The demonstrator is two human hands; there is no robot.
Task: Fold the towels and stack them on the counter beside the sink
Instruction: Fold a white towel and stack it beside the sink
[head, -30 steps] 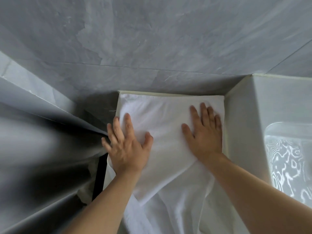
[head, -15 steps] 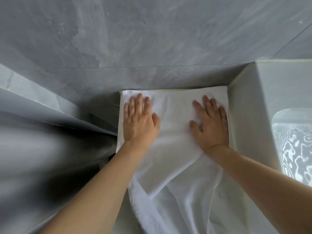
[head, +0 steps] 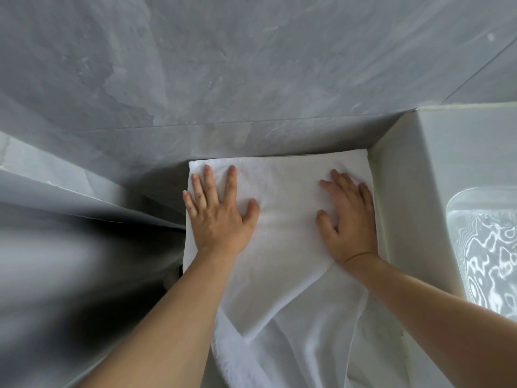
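Nearest the camera, 2 bare forearms reach forward from the bottom edge, the left from low centre and the right from the lower right corner. Between them the loose lower part of the white terry-cloth towel [head: 279, 247] lies rumpled, with a folded corner pointing down toward the viewer and wrinkled cloth trailing out of view at the bottom.

Farther on, the left hand [head: 218, 217] lies palm down on the left side of the towel, fingers straight and spread, thumb out to the right. The right hand [head: 349, 222] lies palm down on the right side, fingers straight and close together, its outer edge just beside the white raised side wall of the sink unit [head: 402, 208]. Neither hand grips the cloth; both press flat on it.

The towel's far edge runs straight along the foot of the grey marbled tile wall [head: 251, 79]. At far right, the sink basin [head: 486, 253] shows rippled reflections.
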